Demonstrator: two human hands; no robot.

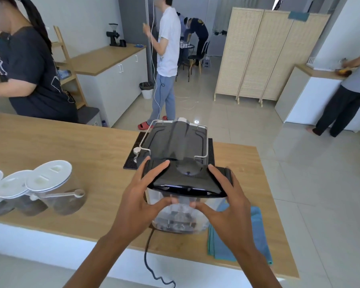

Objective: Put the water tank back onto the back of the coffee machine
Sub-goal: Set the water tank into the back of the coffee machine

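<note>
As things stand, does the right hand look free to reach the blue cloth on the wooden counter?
Probably yes, but not while it is busy: the right hand grips the clear plastic water tank with the black lid together with the left hand. The blue cloth lies just below it, nothing between.

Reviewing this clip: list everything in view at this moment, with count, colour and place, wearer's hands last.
coffee machine: one, black, counter centre, on a black mat
water tank: one, clear with black lid, behind the machine, held
power cord: one, dark, hanging off the near counter edge
jars: three, clear with white lids, counter left
cloth: one, blue, counter right
wooden counter: one, tan
folding screen: one, beige, background
bystanders: four, background
left hand: on tank's left side
right hand: on tank's right side
</note>
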